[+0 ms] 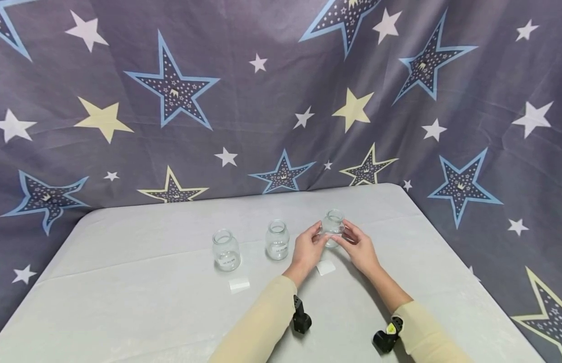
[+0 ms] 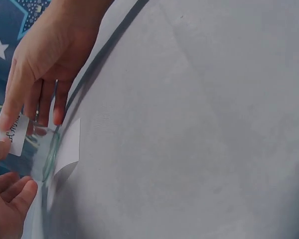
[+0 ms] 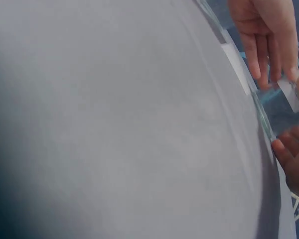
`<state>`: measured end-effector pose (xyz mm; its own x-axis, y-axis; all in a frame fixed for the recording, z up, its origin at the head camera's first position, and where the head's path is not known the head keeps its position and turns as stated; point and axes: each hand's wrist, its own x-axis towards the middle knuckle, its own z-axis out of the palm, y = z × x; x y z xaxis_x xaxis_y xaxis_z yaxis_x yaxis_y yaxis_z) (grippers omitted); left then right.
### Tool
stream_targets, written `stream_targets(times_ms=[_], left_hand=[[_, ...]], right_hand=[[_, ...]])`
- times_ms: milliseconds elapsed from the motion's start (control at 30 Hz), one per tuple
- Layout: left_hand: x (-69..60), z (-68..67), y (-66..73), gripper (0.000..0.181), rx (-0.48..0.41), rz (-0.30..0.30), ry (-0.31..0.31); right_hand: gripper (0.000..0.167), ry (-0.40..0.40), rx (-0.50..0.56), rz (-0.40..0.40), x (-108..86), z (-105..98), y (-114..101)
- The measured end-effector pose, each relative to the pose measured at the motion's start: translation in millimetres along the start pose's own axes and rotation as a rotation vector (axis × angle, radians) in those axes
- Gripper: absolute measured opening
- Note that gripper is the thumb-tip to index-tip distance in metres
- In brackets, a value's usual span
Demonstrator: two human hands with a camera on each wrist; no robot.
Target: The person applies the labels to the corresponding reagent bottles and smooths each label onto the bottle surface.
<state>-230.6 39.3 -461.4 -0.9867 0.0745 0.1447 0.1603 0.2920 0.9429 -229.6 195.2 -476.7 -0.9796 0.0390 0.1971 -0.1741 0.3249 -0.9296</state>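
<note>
At the right of the head view, both my hands hold a clear glass jar [image 1: 334,220] without a lid, one on each side. My left hand [image 1: 307,248] and right hand [image 1: 361,252] bring their thumbs together at its front. A white printed label [image 2: 19,138] lies across the jar's side, with both thumbs pressing it in the left wrist view. In the right wrist view the label [image 3: 292,95] is partly covered by the thumbs. Close below the jar, a small white paper piece [image 1: 326,267] lies on the table.
Two more open glass jars stand to the left, a nearer one [image 1: 226,250] and a middle one [image 1: 277,240], each bearing a white label. Another white paper piece [image 1: 239,286] lies in front of them. A star-patterned cloth [image 1: 244,116] hangs behind the white-covered table [image 1: 126,292].
</note>
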Motion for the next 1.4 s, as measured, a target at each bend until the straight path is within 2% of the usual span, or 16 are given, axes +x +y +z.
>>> stream_targets(times_ms=[133, 267, 567, 667, 867, 1033, 1400], left_hand=[[-0.6, -1.9, 0.0, 0.046, 0.005, 0.011, 0.002], [-1.4, -2.4, 0.3, 0.045, 0.017, 0.018, 0.014], [-1.3, 1.0, -0.7, 0.039, 0.081, -0.048, -0.017], [-1.4, 2.6, -2.2, 0.039, 0.089, -0.068, -0.025], [-0.3, 3.7, -5.1, 0.035, 0.083, -0.083, 0.018], [1.1, 3.4, -6.7, 0.03, 0.095, -0.064, 0.05], [1.9, 5.3, -7.7, 0.025, 0.104, -0.075, 0.07]], right_hand=[[0.057, -0.069, 0.057, -0.009, 2.0, -7, 5], [0.055, -0.114, 0.109, 0.016, 3.9, -12, 10], [0.054, -0.136, 0.2, 0.05, 2.7, -19, 12], [0.055, -0.124, 0.17, 0.051, 2.6, -18, 13], [0.057, -0.117, 0.082, 0.037, 2.9, -12, 13], [0.057, -0.109, 0.017, 0.047, 2.7, -13, 12], [0.054, -0.148, 0.032, 0.065, 1.3, -17, 8]])
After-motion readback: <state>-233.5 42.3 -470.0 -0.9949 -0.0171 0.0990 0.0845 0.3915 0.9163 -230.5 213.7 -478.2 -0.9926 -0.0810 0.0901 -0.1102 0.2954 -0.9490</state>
